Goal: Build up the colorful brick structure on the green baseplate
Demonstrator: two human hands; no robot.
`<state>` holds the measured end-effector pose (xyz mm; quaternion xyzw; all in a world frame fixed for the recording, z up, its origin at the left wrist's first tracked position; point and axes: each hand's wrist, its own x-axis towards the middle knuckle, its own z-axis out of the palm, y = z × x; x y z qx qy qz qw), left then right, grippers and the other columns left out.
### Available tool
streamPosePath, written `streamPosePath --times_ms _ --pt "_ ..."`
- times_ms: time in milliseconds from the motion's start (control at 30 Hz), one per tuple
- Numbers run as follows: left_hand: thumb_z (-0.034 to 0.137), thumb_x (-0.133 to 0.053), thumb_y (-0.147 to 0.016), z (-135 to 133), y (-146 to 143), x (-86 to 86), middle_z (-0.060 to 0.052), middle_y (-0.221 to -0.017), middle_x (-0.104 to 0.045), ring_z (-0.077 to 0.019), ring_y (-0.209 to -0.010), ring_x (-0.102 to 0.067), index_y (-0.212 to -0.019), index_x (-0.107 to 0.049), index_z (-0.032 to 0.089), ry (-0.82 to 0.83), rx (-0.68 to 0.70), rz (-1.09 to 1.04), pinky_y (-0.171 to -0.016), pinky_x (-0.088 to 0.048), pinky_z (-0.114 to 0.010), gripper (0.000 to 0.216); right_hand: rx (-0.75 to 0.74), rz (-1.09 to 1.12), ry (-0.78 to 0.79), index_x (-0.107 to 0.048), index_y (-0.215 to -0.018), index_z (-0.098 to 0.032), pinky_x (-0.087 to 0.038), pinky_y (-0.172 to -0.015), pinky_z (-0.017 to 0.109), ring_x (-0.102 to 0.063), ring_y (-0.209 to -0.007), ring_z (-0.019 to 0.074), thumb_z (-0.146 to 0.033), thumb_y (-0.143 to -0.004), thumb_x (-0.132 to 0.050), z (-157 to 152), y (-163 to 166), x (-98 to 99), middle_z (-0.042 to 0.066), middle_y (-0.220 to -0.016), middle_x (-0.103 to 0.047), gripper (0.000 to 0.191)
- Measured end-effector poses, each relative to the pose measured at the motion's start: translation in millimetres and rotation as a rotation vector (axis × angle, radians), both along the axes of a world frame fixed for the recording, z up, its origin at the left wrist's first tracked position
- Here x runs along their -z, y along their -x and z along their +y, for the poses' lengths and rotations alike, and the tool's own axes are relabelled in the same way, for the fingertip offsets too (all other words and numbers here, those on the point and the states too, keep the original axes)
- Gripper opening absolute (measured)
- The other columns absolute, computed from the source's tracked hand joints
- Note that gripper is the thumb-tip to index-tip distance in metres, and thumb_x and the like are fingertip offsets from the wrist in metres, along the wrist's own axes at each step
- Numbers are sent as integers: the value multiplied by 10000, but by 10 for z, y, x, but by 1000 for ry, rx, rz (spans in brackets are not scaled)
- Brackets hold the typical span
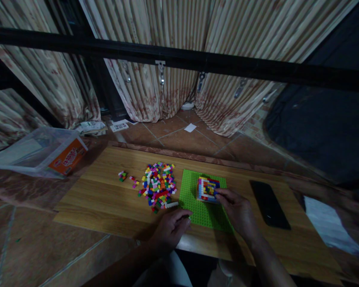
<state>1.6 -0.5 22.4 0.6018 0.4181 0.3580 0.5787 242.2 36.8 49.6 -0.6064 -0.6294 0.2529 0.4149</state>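
A green baseplate [189,195] lies on a low wooden table [113,199]. On it stands a many-coloured brick block [207,188]. My right hand [237,209] rests on the plate with its fingers closed against the block's near right corner. My left hand [171,228] lies curled at the plate's near left corner, fingertips pinched on the plate's edge. A heap of loose coloured bricks [158,186] lies just left of the plate.
A black phone [269,204] lies on the table right of the plate. A few stray bricks [123,175] sit further left. A clear plastic box [38,151] with an orange label stands off the table's left end. Curtains hang behind, under a black bar.
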Motion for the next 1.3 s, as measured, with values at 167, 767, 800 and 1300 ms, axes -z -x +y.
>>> streamPosePath --times_ms 167,767,800,1300 --pt "394 -516 -907 11 4 23 -57 -819 -684 -162 -733 -662 -1106 -642 157 -28 -2 31 -680 -518 -256 333 -34 -133 -71 -742 -893 -227 -543 -793 343 -683 -861 212 -328 -875 -547 70 8 -109 68 -941 -714 221" --pt "415 -503 -911 23 21 -19 -49 -780 -688 -176 -739 -675 -1121 -638 160 -14 16 75 -691 -515 -269 357 -161 -308 -32 -762 -888 -259 -518 -834 360 -663 -880 206 -215 -868 -544 199 15 -79 44 -910 -744 223" --pt "418 -504 -910 24 19 -16 -47 -783 -684 -177 -739 -676 -1122 -637 163 -6 13 65 -688 -517 -270 358 -157 -309 -21 -762 -902 -258 -516 -835 364 -664 -878 209 -232 -871 -547 211 15 -96 45 -909 -745 219" --pt "429 -495 -913 24 32 17 -62 -827 -687 -185 -752 -675 -1124 -640 158 -10 22 73 -698 -530 -285 373 47 67 232 -725 -818 -197 -514 -681 312 -658 -696 179 -254 -640 -650 340 36 -20 16 -748 -720 202"
